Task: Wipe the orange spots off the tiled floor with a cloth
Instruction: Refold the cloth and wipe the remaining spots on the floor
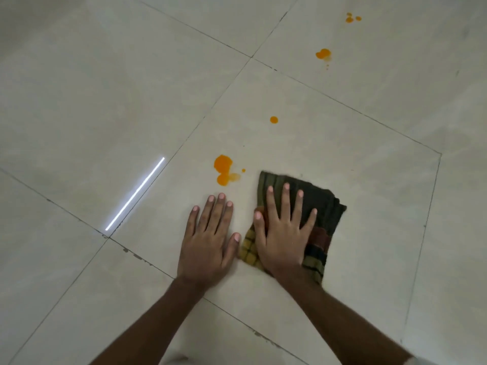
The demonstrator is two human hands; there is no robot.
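Observation:
A dark checked cloth (322, 206) in green, brown and yellow lies folded on the pale tiled floor (105, 101). My right hand (283, 230) presses flat on it with fingers spread. My left hand (209, 238) rests flat on the bare tile just left of the cloth, fingers apart, holding nothing. A large orange spot (223, 164) with a smaller blob (222, 179) sits just beyond my left fingertips and left of the cloth's far corner. Farther off lie a round orange drop (274, 119), a bigger splash (323, 54) and small orange dots (349, 19).
Dark grout lines (226, 83) cross the floor diagonally. A bright strip of reflected light (135, 194) lies on the tile to the left of my hands. Nothing else stands on the floor in view.

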